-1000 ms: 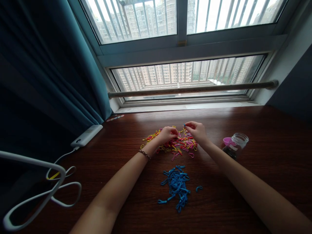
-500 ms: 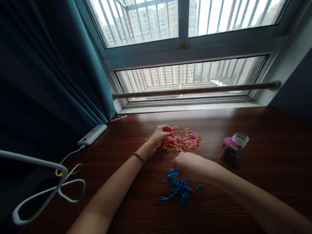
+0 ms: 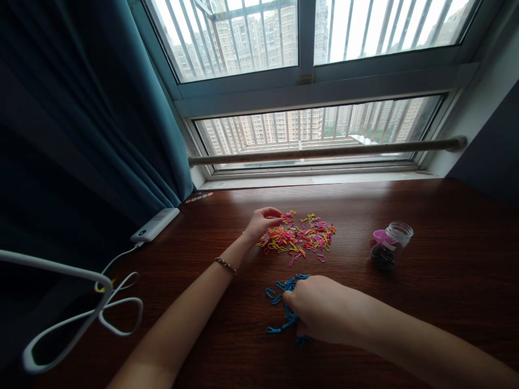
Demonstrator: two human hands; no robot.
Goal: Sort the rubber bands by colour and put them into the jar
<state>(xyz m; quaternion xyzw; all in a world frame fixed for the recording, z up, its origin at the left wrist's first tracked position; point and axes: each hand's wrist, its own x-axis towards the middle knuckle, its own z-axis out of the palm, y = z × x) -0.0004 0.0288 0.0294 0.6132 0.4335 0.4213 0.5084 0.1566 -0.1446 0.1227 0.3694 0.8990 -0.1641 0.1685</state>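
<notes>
On the tabletop a loose pile of small pink, red and yellow loop-shaped pieces [image 3: 302,237] lies spread out; they look like little pins or clips. My left hand [image 3: 264,222] is at the pile's left edge, thumb and fingers drawn together at the tips; whether a piece is between them is too small to tell. Nearer to me is a heap of blue loop-shaped pieces [image 3: 288,313]. My right hand [image 3: 318,302] rests over its right side, fingers curled downward and mostly hidden, so what they hold does not show. It covers part of the blue heap.
A clear open jar [image 3: 399,233] with dark contents stands to the right, a pink lid-like piece [image 3: 380,235] beside it. At left lie a white power bank [image 3: 156,224] and a white cable [image 3: 121,302]. The window and its rail [image 3: 324,154] border the table's far edge.
My right hand has moved toward me from the near edge of the mixed pile onto the blue heap. My left hand has shifted slightly left.
</notes>
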